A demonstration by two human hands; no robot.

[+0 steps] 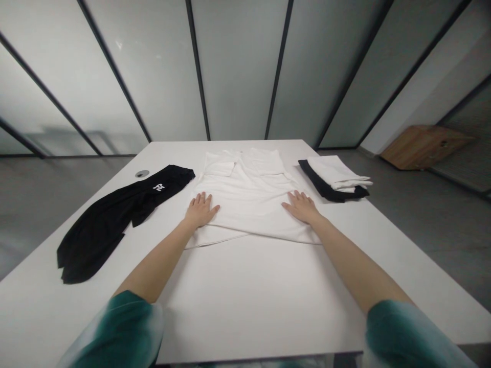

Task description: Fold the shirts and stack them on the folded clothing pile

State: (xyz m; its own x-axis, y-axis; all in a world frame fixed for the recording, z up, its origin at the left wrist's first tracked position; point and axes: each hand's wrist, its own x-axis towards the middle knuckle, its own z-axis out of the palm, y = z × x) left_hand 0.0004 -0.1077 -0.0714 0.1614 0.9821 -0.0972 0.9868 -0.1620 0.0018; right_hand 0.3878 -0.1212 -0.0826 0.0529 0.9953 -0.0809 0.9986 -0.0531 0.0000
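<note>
One white shirt (pixel 249 209) lies spread mid-bench (pixel 245 301), hem pointing near, sleeves far, long axis running near to far. Two hands rest flat on it, left hand (pixel 200 209) at left, right hand (pixel 302 206) at right; each grip is loose, fingers apart. One black garment (pixel 111 220) slants from near left to far right; at right, one folded white garment (pixel 333 171) tops one folded black garment (pixel 324 188).

White letter-like mark (pixel 158 187) on black garment (pixel 111 212); exact characters too small to read.
</note>
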